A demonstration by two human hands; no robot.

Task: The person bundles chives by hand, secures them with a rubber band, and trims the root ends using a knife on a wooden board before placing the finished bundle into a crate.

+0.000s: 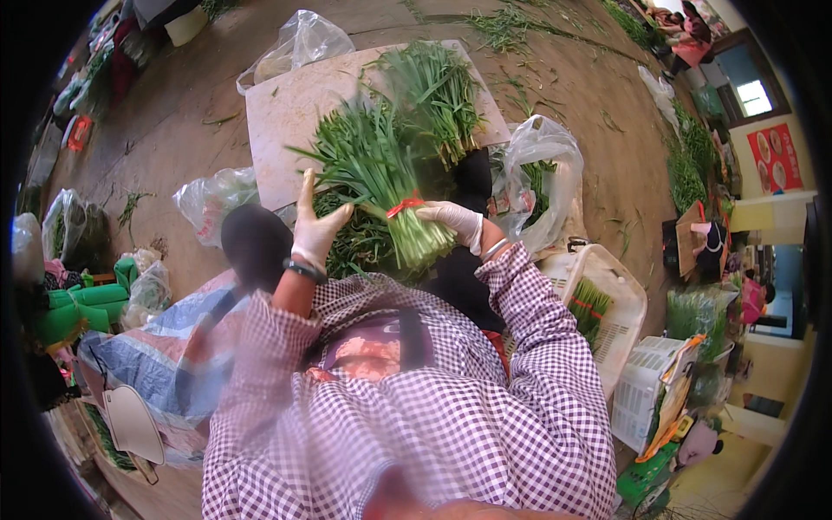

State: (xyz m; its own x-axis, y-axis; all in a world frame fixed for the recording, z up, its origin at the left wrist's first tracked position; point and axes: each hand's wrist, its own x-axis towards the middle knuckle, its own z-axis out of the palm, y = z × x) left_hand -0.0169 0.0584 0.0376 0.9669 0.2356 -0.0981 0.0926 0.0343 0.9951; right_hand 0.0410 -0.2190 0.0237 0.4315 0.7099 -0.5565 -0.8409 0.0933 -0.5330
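Right hand: the gloved right hand (pixel 455 224) was closed on the bunch (pixel 381 169), its fingers at the red band (pixel 405 205).
Left hand: the gloved left hand (pixel 316 227) was held wide, thumb well away from the raised fingers, near the bunch's left side; whether the thumb touched it, I could not tell.
Bunch's place: over the person's lap, its upper part in front of the near edge of the desk (pixel 290 117).
Bunch's direction: leaves (pixel 355 143) pointed up and to the left, stalk ends (pixel 425 251) down and slightly right, toward the person; the long axis ran on that slant.
Bunch's look: flat dark green leaves fanned out loosely; below the band the stalks were pale green and packed tight.
Loose greens (pixel 347 243): they lay below and left of the bunch.
Pile (pixel 438 95): more greens rested on the desk, beyond the bunch.
Crate (pixel 631 312): white, at the person's right, with another bunch in it.
Clear bag (pixel 563 173): just right of the desk.
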